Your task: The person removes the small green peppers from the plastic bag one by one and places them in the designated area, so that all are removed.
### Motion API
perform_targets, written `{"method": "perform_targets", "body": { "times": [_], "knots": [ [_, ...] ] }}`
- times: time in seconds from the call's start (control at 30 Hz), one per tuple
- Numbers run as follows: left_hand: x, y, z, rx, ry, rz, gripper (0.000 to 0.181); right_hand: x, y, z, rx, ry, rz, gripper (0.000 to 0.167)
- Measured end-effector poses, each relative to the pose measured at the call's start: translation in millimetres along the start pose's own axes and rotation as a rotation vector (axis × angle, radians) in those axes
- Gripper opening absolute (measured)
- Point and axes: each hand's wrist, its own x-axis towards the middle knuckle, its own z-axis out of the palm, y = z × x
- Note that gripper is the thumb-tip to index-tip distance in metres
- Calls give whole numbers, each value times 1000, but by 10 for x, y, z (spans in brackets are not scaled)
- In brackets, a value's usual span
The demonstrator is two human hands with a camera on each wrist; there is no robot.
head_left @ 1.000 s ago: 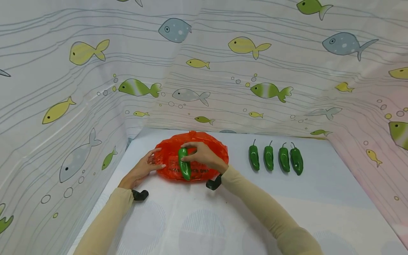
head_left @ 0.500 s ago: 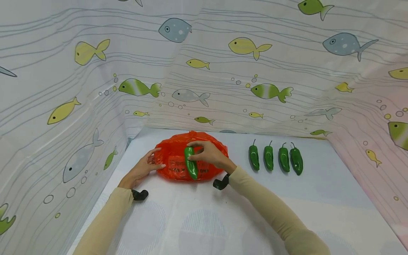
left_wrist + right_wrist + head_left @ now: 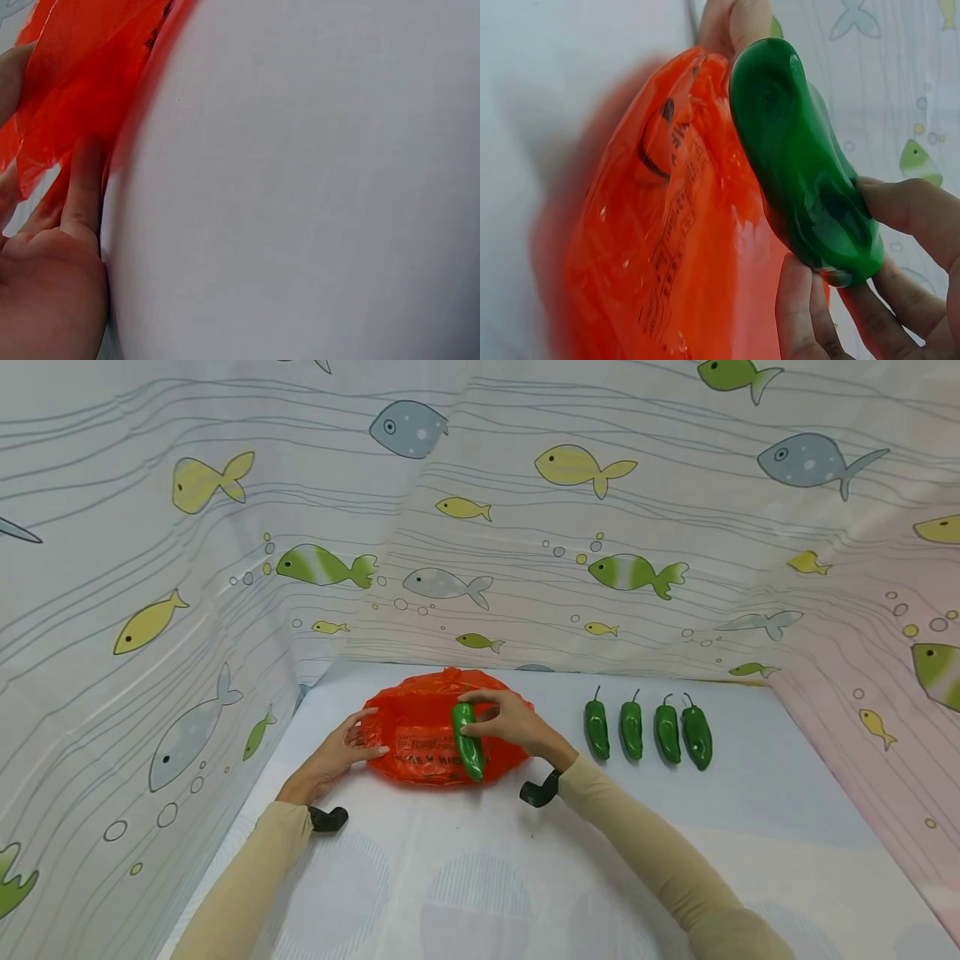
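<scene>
A green chili pepper (image 3: 468, 752) is pinched near its top by my right hand (image 3: 513, 723), between thumb and fingers. It hangs slightly tilted in front of the red plastic bag (image 3: 420, 764). The right wrist view shows the shiny pepper (image 3: 780, 142) close up, with the bag (image 3: 652, 247) beyond it. My left hand (image 3: 335, 754) is at the bag's left edge, thumb and fingers spread apart. In the left wrist view one straight finger (image 3: 85, 180) touches the red plastic. The bag's inside is mostly hidden.
Several green peppers (image 3: 632, 732) with stems lie in a row on the white table (image 3: 480, 852), right of the bag. Fish-patterned sheets (image 3: 525, 543) wall the table at the back and both sides. A black wrist camera (image 3: 540, 789) is on the right wrist.
My right hand has moved to the right across the front of the bag, carrying the chili pepper with it. The left hand and the row of peppers stay where they were.
</scene>
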Motion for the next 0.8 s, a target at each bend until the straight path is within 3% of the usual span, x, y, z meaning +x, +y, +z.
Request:
{"method": "perform_targets", "body": {
  "times": [0.23,0.37,0.53,0.8],
  "knots": [
    [6,-11,4,-10,16,-24,92,-98,-9,-83,-51,31,21,54],
    [3,-14,-1,5,9,-8,92,-147,0,-140,-69,48,19,53],
    [10,-25,-16,4,-1,14,90,-188,43,-227,-64,62,19,56],
    [14,-36,2,9,14,-3,93,-308,114,-368,-48,93,25,56]
  ]
}}
